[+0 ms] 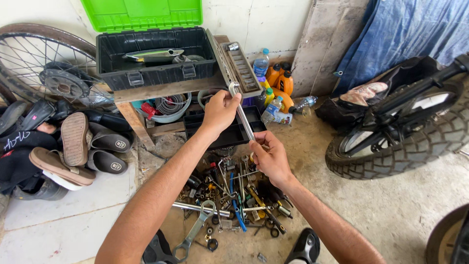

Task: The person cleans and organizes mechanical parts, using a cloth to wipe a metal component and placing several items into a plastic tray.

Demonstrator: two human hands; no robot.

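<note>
Both my hands hold a long silver ratchet wrench point(244, 120) above a heap of tools. My left hand point(220, 111) grips its upper end, where the round socket head point(234, 89) shows above my fingers. My right hand point(270, 155) is closed around the lower handle end. The wrench slants from upper left to lower right. Below it on the concrete floor lies a pile of loose tools point(233, 198): screwdrivers, small wrenches, sockets and a large open-end spanner point(195, 231).
An open black toolbox with a green lid point(146, 58) rests on a wooden stand; a socket tray point(240, 66) leans beside it. Bottles point(278, 80) stand by the wall. A motorcycle wheel point(405, 142) is at right, a spoked rim point(46, 68) and sandals point(78, 146) at left.
</note>
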